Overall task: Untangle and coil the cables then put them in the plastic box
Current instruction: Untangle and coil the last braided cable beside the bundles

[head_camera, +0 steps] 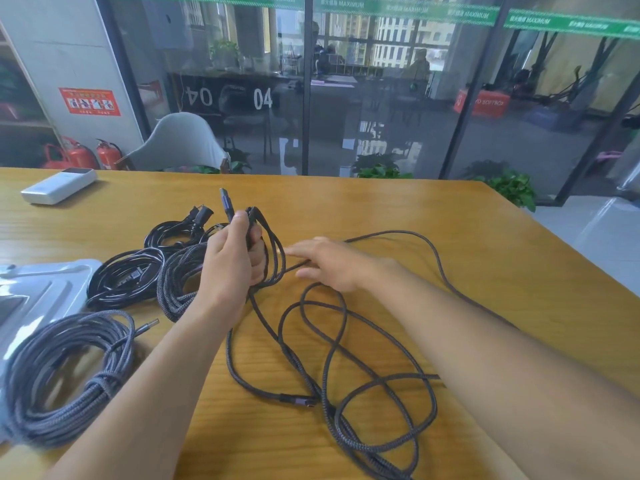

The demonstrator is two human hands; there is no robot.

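Four cables already sit coiled at left of the frame, so I judge I'm midway through coiling the loose cable [346, 358] that sprawls in crossing loops over the table [485, 237] at lower centre. My left hand [228, 261] grips a few finished turns of it, plug end [227, 202] sticking up above the fist. My right hand [329, 265] lies flat and relaxed, fingers straight on the strand beside the coil, holding nothing. Next I'd need to pinch that strand and lay another turn into the left hand, easing out the crossings near the bottom edge. Around: a grey coil [65, 375] at lower left resting on the box [38, 289], two black coils [124, 278] and a braided one [180, 282] just behind my left wrist, crowding the swing, and a power bank [59, 185] at upper left.
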